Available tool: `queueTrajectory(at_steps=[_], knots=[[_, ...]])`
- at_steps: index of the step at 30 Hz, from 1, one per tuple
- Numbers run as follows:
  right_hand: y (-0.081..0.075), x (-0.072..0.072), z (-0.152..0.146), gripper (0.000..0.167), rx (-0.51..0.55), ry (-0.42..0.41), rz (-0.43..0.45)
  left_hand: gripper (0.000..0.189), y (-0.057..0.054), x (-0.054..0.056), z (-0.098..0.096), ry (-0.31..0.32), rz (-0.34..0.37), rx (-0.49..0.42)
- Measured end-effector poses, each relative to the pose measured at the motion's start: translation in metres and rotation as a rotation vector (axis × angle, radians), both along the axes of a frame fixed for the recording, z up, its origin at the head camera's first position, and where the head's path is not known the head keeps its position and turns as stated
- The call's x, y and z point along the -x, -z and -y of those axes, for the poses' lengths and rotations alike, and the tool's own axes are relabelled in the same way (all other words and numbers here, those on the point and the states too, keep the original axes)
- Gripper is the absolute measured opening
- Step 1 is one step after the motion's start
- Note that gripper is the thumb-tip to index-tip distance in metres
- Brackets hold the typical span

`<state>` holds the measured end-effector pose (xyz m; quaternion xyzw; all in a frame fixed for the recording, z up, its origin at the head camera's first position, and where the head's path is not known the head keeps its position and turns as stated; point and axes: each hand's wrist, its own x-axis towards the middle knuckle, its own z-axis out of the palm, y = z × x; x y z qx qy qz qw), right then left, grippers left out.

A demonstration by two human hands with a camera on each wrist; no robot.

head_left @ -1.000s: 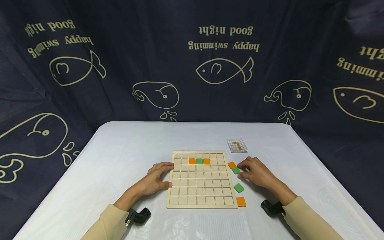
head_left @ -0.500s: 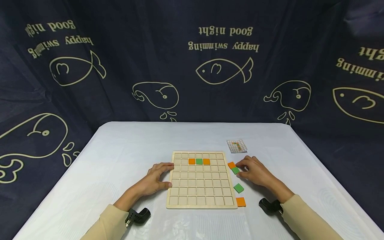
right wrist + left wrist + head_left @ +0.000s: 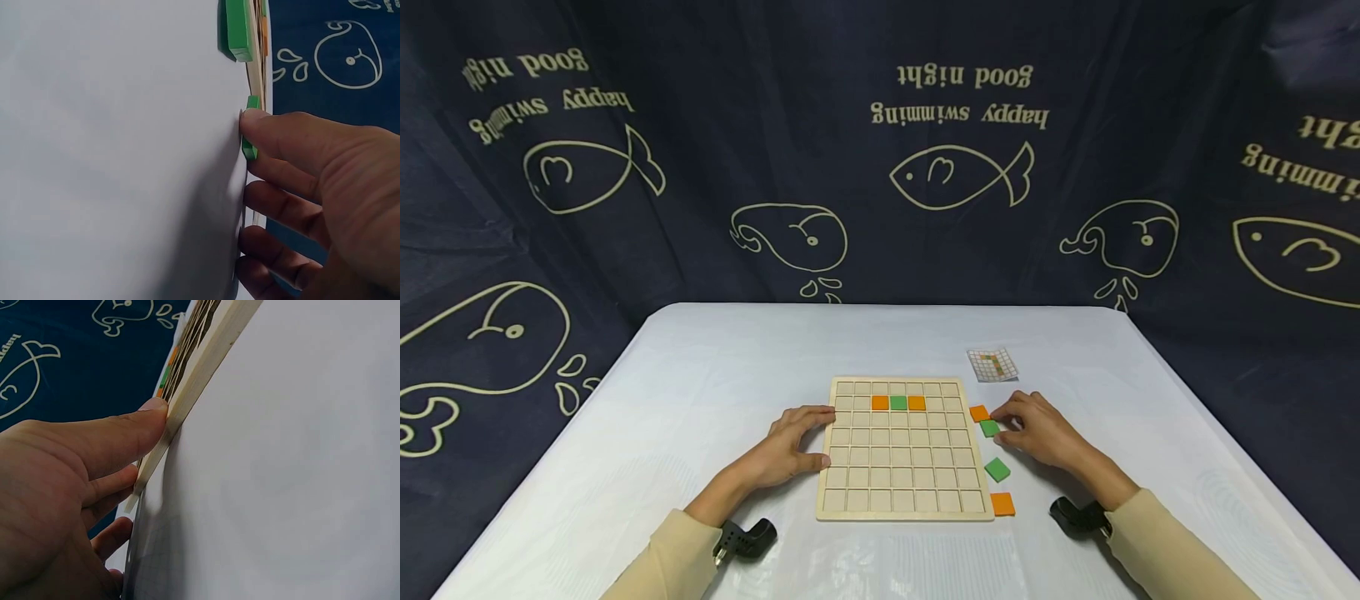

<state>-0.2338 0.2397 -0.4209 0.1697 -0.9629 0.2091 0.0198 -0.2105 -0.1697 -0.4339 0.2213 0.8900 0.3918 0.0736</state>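
A wooden grid board [image 3: 910,458] lies flat on the table, with two orange tiles [image 3: 880,403] and a green one between them in a row near its far side. My left hand [image 3: 790,446] rests at the board's left edge, thumb and fingertips touching the rim, fingers loosely extended. To the right of the board, my right hand [image 3: 1037,429] pinches a green tile [image 3: 988,428] between thumb and index finger; the tile still lies on the table. An orange tile [image 3: 979,413] sits just beyond it. In the right wrist view the thumb covers part of the pinched green tile [image 3: 252,102].
Another green tile [image 3: 997,470] and an orange tile [image 3: 1003,504] lie along the board's right side, toward the front. Behind them, past the right hand, is a small printed pattern card [image 3: 992,365]. A dark printed cloth [image 3: 880,250] hangs behind the white table [image 3: 760,350].
The green tile under my right fingers has shifted slightly, and a thin gap now shows between it and the orange tile. My left hand has stayed in place.
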Motion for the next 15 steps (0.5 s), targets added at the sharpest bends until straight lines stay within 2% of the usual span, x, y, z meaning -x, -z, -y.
queueTrajectory(at_steps=[15], knots=[[0.0004, -0.0031, -0.0017, 0.021, 0.031, -0.008, -0.017, 0.063, 0.0007, 0.001, 0.0004, 0.008, -0.003, -0.003]])
